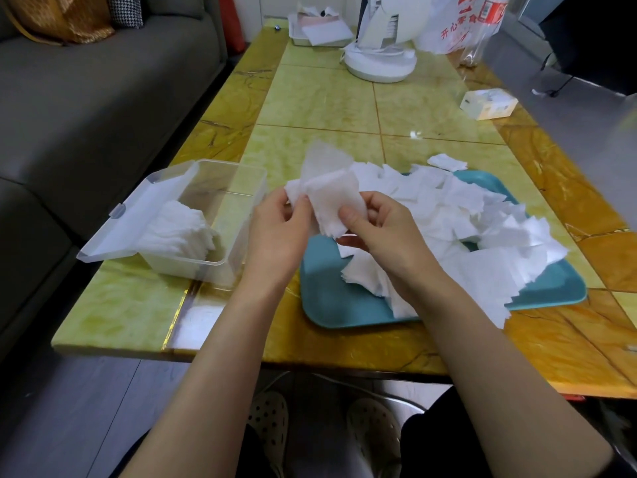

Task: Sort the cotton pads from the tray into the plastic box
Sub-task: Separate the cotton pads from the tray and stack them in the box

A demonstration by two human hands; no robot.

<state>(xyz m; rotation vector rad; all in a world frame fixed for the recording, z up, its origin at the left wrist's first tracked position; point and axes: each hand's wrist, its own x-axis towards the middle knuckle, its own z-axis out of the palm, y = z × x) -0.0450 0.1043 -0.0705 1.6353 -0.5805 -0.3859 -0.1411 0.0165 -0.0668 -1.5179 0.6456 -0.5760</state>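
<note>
Now both hands, left [279, 229] and right [386, 236], pinch pads [331, 198] above the tray [331, 298], box [193, 215] at nine o'clock.

Tiled table [320, 105] (glossy): tray [331, 301], plastic box [186, 265]

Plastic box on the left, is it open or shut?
Open. The box has its lid flipped leftward, with cotton pads inside.

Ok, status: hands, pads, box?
Left hand and right hand both pinch one stack of pads. Plastic box open, partly filled. Large pile on tray. Nothing between hands and box.
</note>
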